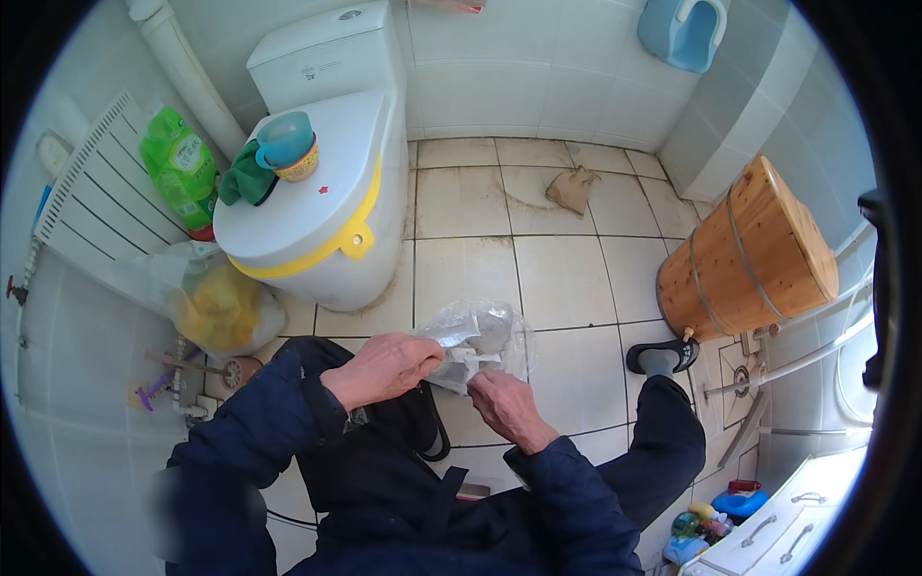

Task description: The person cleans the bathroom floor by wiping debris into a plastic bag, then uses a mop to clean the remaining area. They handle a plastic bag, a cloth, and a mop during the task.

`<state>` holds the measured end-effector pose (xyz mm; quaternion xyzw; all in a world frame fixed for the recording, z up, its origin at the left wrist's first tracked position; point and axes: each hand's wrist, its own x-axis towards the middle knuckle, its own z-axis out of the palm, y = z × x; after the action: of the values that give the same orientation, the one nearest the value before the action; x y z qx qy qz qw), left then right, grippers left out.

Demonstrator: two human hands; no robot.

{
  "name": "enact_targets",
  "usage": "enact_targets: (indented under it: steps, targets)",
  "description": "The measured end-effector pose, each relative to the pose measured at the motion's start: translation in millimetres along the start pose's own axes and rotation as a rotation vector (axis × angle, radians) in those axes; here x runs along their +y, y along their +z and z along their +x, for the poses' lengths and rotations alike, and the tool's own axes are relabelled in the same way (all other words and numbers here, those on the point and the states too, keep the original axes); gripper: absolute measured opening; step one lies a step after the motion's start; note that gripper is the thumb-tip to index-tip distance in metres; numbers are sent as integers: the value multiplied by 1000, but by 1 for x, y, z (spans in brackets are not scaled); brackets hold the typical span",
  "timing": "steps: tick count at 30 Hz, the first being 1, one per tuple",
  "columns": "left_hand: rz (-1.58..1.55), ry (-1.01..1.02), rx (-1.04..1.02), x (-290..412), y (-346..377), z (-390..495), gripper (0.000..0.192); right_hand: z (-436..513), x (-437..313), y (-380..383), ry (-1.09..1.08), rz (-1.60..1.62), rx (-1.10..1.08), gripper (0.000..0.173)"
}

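Note:
My left hand (389,369) pinches the left edge of a clear plastic bag (511,338), held above the tiled floor between my legs. At the bag's lower edge, my right hand (504,403) has its fingers curled closed on the plastic. White pieces (472,358) that look like pipe fittings show between the two hands, in or against the bag; their exact number and shape are unclear. The fingertips of both hands are partly hidden by the hands themselves.
A white toilet (310,216) with cups on its closed lid stands ahead left, beside a filled plastic bag (223,309). A wooden barrel (749,252) is at right, near a floor drain (741,376). A brown cloth-like piece (573,191) lies on the tiles. A white cabinet (792,525) stands lower right.

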<state>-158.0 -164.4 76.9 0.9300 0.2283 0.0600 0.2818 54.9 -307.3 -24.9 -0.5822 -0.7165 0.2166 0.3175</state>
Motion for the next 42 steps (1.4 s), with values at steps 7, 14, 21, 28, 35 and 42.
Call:
enact_targets:
  steps: [7,14,21,28,35,42]
  targets:
    - [-736,-312,-15,4,-18,6,16,-8,6,7,41,55,-12,10]
    - [-802,-241,-55,13,-10,14,18,-11,3,9,29,85,0,10]
    - [-670,-254,-112,19,4,29,16,-15,3,8,44,98,-15,9]
    - [-352,-32,23,21,7,30,14,-15,-1,6,47,108,-25,9]
    - [-498,-291,-55,21,-13,17,15,-7,-4,3,76,68,84,10]
    - [-568,-296,123,9,-65,-5,17,26,-4,-5,74,91,77,10]
